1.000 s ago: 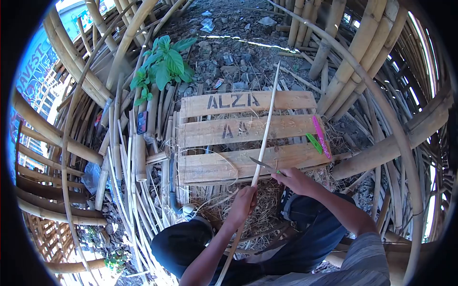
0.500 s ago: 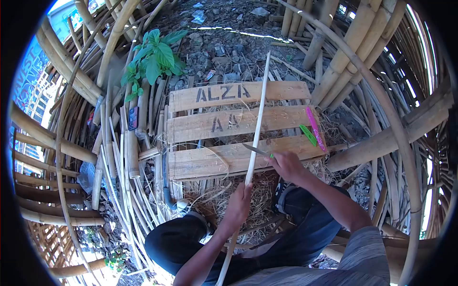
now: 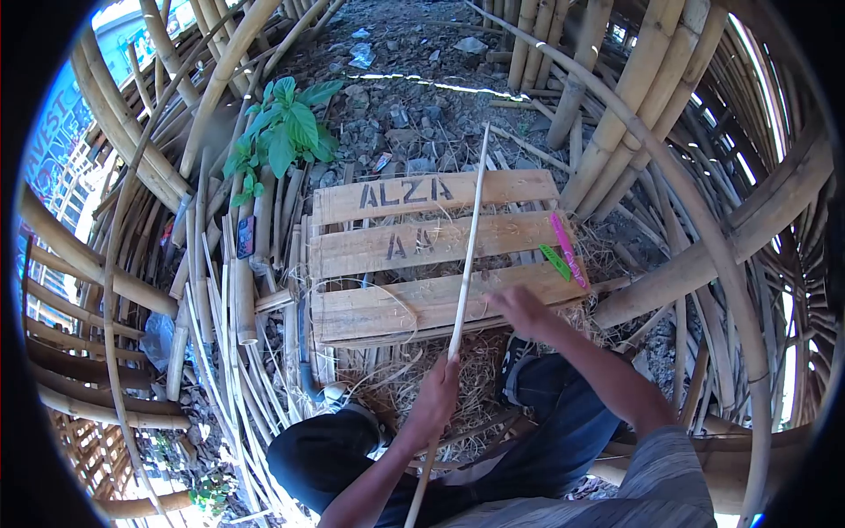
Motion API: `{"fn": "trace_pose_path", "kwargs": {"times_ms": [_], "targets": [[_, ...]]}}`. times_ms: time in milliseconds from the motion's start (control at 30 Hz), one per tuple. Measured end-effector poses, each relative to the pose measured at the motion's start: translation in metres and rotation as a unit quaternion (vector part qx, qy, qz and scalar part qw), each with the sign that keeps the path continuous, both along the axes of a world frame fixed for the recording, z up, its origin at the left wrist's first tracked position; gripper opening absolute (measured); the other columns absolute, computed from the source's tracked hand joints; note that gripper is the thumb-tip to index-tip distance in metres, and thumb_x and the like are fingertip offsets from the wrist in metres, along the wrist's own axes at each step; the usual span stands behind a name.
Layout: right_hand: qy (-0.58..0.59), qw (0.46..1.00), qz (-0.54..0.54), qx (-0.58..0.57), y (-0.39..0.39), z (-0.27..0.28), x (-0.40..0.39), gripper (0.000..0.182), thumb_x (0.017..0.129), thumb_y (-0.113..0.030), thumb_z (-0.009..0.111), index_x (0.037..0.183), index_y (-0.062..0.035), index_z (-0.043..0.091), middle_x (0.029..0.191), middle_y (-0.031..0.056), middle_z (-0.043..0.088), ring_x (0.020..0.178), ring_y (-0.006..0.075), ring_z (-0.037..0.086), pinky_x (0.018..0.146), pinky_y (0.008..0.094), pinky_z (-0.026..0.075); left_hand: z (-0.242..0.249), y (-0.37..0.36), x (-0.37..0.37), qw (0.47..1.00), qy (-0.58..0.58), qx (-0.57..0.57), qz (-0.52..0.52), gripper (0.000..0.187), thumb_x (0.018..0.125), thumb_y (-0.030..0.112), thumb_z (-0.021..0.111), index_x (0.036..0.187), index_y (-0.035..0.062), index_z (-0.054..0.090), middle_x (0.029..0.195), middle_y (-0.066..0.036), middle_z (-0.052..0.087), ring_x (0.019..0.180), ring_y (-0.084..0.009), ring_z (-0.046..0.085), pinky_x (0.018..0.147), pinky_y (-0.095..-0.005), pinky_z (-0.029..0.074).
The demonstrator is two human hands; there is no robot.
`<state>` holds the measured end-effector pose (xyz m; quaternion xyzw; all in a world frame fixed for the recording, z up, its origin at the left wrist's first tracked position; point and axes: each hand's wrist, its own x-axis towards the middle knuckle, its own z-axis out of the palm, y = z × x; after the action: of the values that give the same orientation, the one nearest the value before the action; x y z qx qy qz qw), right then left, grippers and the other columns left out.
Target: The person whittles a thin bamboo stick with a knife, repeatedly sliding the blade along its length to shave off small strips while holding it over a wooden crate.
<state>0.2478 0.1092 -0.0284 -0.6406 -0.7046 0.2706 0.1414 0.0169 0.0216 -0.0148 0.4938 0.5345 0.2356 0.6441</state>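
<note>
A long, pale bamboo strip (image 3: 471,238) slants across a wooden crate (image 3: 370,312), its thin far end past the slats. My left hand (image 3: 433,400) is closed around its lower part, and the tail runs down past my forearm. My right hand (image 3: 521,313) is curled just right of the strip, over the crate's near edge. Motion smears its fingers, and the knife they hold can hardly be made out. On the crate's right end lie a long pink plastic piece (image 3: 569,251) and a shorter green one (image 3: 555,262).
Fibrous shavings (image 3: 458,405) cover the ground between my legs. Bamboo poles (image 3: 634,106) frame both sides. Split strips (image 3: 238,396) lie at left, near a phone-like object (image 3: 245,237). A leafy plant (image 3: 286,123) grows beyond, beside stony ground (image 3: 396,106).
My right hand has drawn slightly down and back toward me, and the knife blade that lay across the strip no longer shows clearly. My left hand still grips the strip. The view has shifted slightly.
</note>
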Motion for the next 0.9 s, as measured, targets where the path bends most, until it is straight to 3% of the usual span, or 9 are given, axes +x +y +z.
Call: {"fn": "trace_pose_path", "kwargs": {"times_ms": [33, 67, 200, 300, 500, 600, 733, 833, 900], "targets": [[0.031, 0.993, 0.091, 0.065, -0.011, -0.005, -0.016, 0.061, 0.094, -0.052, 0.035, 0.063, -0.0035, 0.055, 0.045, 0.0111, 0.045, 0.039, 0.0284, 0.047, 0.047, 0.0437, 0.041, -0.004, 0.005, -0.001, 0.999, 0.033, 0.012, -0.008, 0.043, 0.099, 0.038, 0.034, 0.084, -0.001, 0.045, 0.061, -0.021, 0.051, 0.058, -0.0371, 0.053, 0.058, -0.0467, 0.039], [0.065, 0.973, 0.18, 0.128, -0.017, -0.006, -0.026, 0.062, 0.094, -0.053, 0.035, 0.064, -0.0026, 0.056, 0.045, 0.0126, 0.046, 0.04, 0.0293, 0.046, 0.048, 0.044, 0.042, -0.002, 0.005, -0.003, 0.999, 0.034, 0.011, -0.003, 0.043, 0.099, 0.038, 0.034, 0.084, -0.001, 0.045, 0.061, -0.021, 0.051, 0.058, -0.0371, 0.053, 0.058, -0.0467, 0.039], [0.028, 0.97, 0.2, 0.132, -0.005, 0.012, -0.016, 0.059, 0.095, -0.049, 0.037, 0.066, -0.0006, 0.055, 0.048, 0.0155, 0.043, 0.048, 0.03, 0.049, 0.053, 0.043, 0.039, 0.023, 0.001, -0.006, 0.984, 0.145, 0.094, -0.037, 0.042, 0.098, 0.036, 0.033, 0.087, -0.0021, 0.045, 0.071, -0.03, 0.054, 0.074, -0.0516, 0.05, 0.064, -0.0545, 0.036], [-0.035, 0.998, 0.005, 0.054, 0.026, 0.017, 0.019, 0.061, 0.095, -0.049, 0.035, 0.065, -0.0005, 0.056, 0.051, 0.0172, 0.052, 0.052, 0.0338, 0.057, 0.055, 0.0474, 0.044, 0.016, 0.0, -0.007, 0.988, 0.122, 0.082, -0.047, 0.041, 0.099, 0.035, 0.033, 0.087, -0.0019, 0.046, 0.069, -0.029, 0.054, 0.07, -0.0508, 0.05, 0.062, -0.0543, 0.036], [-0.039, 0.987, 0.158, 0.009, -0.014, 0.018, -0.027, 0.058, 0.094, -0.047, 0.039, 0.063, -0.0011, 0.055, 0.052, 0.0174, 0.054, 0.051, 0.0362, 0.057, 0.053, 0.047, 0.044, -0.001, 0.008, -0.006, 0.99, 0.085, 0.103, -0.036, 0.037, 0.099, 0.032, 0.034, 0.088, -0.0017, 0.046, 0.066, -0.027, 0.052, 0.067, -0.0483, 0.051, 0.06, -0.0536, 0.037], [0.02, 0.975, 0.173, 0.136, -0.017, 0.013, -0.034, 0.048, 0.092, -0.041, 0.048, 0.066, -0.0011, 0.055, 0.053, 0.0188, 0.05, 0.054, 0.0378, 0.055, 0.052, 0.046, 0.042, 0.004, 0.004, -0.009, 0.98, 0.115, 0.155, -0.044, 0.034, 0.099, 0.031, 0.035, 0.091, -0.0014, 0.045, 0.065, -0.026, 0.051, 0.065, -0.0473, 0.051, 0.06, -0.0531, 0.038], [-0.009, 0.971, 0.181, 0.156, -0.004, 0.006, -0.025, 0.04, 0.089, -0.037, 0.053, 0.069, -0.0019, 0.057, 0.057, 0.0194, 0.054, 0.057, 0.0382, 0.057, 0.052, 0.0463, 0.043, -0.009, 0.007, -0.006, 0.946, 0.13, 0.293, -0.044, 0.041, 0.099, 0.036, 0.034, 0.083, -0.0003, 0.046, 0.057, -0.014, 0.045, 0.05, -0.0315, 0.046, 0.053, -0.0416, 0.038], [-0.066, 0.967, 0.162, 0.184, -0.004, 0.005, -0.029, 0.038, 0.088, -0.037, 0.055, 0.072, -0.0029, 0.059, 0.058, 0.0191, 0.055, 0.057, 0.0375, 0.058, 0.052, 0.046, 0.044, -0.008, 0.017, -0.003, 1.0, 0.021, 0.016, -0.01, 0.036, 0.099, 0.037, 0.035, 0.078, 0.0082, 0.043, 0.057, 0.004, 0.038, 0.044, -0.0065, 0.038, 0.04, -0.0237, 0.031], [-0.052, 0.949, 0.149, 0.273, -0.009, -0.001, -0.032, 0.044, 0.09, -0.043, 0.05, 0.072, -0.0042, 0.058, 0.051, 0.0158, 0.054, 0.05, 0.0354, 0.057, 0.048, 0.0447, 0.045, 0.001, 0.015, -0.002, 1.0, 0.001, -0.009, -0.007, 0.036, 0.099, 0.036, 0.035, 0.079, 0.0084, 0.043, 0.057, 0.003, 0.039, 0.043, -0.0073, 0.038, 0.039, -0.0243, 0.03]]}}
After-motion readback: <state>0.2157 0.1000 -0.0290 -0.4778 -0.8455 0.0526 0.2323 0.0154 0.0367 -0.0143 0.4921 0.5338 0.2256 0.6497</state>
